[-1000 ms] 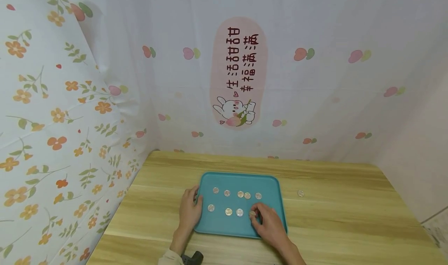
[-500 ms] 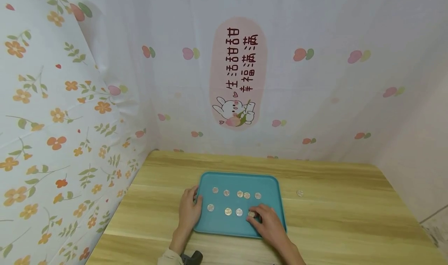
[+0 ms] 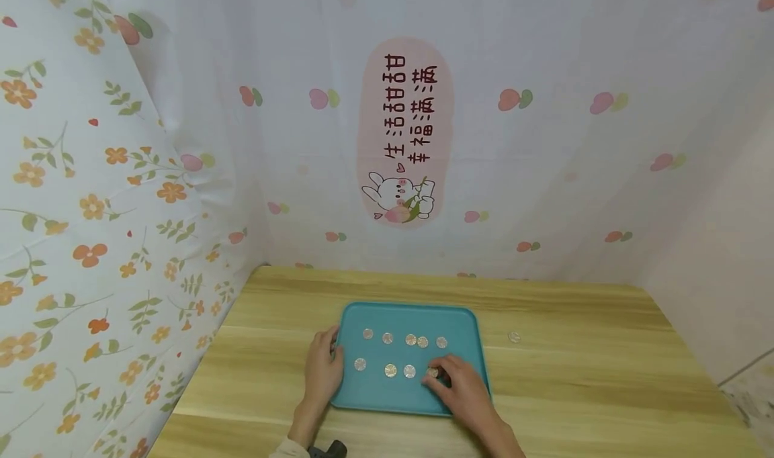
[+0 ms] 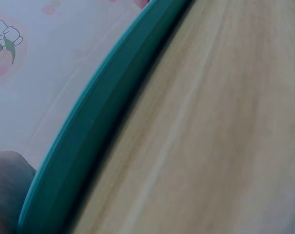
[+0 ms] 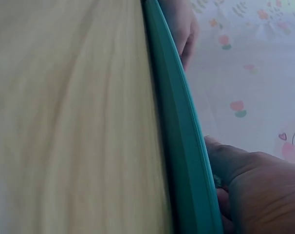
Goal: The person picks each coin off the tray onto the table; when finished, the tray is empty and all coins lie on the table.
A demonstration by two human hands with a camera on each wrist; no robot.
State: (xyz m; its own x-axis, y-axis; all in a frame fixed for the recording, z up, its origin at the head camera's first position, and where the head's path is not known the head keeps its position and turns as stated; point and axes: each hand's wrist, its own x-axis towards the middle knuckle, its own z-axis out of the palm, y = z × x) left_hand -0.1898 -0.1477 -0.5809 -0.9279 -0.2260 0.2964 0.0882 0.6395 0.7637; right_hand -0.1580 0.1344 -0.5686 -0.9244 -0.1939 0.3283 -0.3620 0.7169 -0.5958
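Note:
A turquoise tray (image 3: 411, 404) lies on the wooden table with two loose rows of coins in it. My left hand (image 3: 323, 367) grips the tray's left edge, its thumb along the rim. Over the front right part of the tray, my right hand (image 3: 462, 391) pinches a coin (image 3: 432, 372) between thumb and fingers, at the right end of the nearer row. Beside it lie a silvery coin (image 3: 409, 371) and a golden coin (image 3: 390, 371). In the right wrist view, the right hand (image 5: 264, 185) sits behind the tray's rim (image 5: 186, 126), which hides part of its fingers.
One coin (image 3: 514, 337) lies on the wooden table (image 3: 574, 377) right of the tray. A dark object (image 3: 334, 448) is by the left wrist at the front. A patterned cloth (image 3: 532, 176) hangs behind the table, and a floral one (image 3: 91, 243) on the left.
The right thumb and fingers have shifted slightly left around the coin, and more of its face shows. The left hand stays on the tray edge. The head view has tilted a little.

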